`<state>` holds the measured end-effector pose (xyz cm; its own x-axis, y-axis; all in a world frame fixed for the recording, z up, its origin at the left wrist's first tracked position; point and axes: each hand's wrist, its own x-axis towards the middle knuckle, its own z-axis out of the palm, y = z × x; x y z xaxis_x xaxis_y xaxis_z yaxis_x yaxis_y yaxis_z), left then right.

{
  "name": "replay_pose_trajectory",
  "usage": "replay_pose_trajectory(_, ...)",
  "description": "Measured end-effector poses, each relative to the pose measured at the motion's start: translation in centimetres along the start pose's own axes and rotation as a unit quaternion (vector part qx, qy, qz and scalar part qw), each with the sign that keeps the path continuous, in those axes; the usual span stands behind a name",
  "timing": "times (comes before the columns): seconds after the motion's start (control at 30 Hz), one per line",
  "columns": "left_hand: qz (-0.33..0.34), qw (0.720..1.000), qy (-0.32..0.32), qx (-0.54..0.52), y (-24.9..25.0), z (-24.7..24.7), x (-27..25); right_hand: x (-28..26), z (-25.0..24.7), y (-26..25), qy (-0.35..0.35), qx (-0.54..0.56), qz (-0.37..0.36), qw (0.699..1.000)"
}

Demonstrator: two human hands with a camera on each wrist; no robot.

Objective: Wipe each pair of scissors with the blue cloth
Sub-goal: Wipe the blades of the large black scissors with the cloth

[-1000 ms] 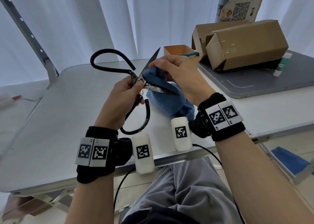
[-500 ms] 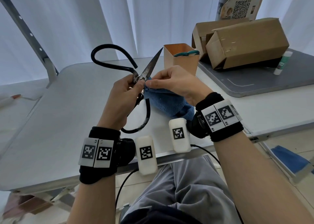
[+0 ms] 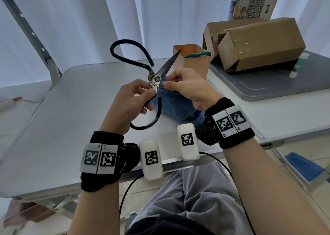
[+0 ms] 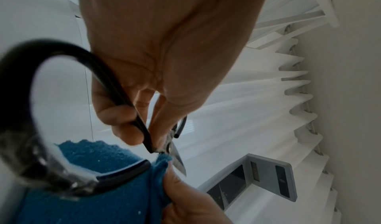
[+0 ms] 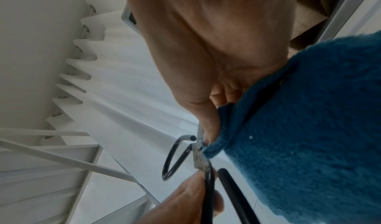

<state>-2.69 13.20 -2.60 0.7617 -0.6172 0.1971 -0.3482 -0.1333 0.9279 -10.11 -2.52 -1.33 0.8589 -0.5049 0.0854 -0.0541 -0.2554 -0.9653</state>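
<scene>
I had the black scissors (image 3: 157,77) up off the counter (image 3: 62,127), my left hand (image 3: 128,106) gripping them just below the pivot. The blade's long axis ran up and away to the right — so my right hand (image 3: 187,88), fingers (image 3: 167,85) pinching the blue cloth (image 3: 175,106) at the blade's base, would have to stroke outward toward the tip.

- Scissors (image 3: 161,70): dull grey metal blades, stained and spotted near the pivot; handle loops look sheathed in matt black tubing.
- Cloth (image 3: 175,106): blue, thick, fuzzy pile, like terry.
- Table (image 3: 53,127): smooth pale grey top, slight sheen, metal-looking rim.
- Cup (image 3: 193,65): orange-brown, matt.
- Box (image 3: 262,44): brown cardboard, with glossy tape.
- Curtain (image 3: 80,20): white, pleated fabric.
</scene>
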Motion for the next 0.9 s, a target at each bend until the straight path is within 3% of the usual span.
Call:
replay_pose_trajectory(0.2, 0.009, 1.0, 0.027, -0.004, -0.3, -0.3, -0.1, 0.3, 0.0, 0.7, 0.012, 0.042, 0.029, 0.999)
replay_pose_trajectory(0.5, 0.033, 0.998, 0.05, 0.018, -0.3, 0.0, -0.2, -0.4, -1.2, 0.4, -0.107, 0.121, 0.074, 0.984)
replay_pose_trajectory(0.9, 0.055, 0.995, 0.067, 0.045, 0.0, 1.0, -0.4, 0.2, -0.9, 0.1, -0.111, 0.178, 0.105, 0.972)
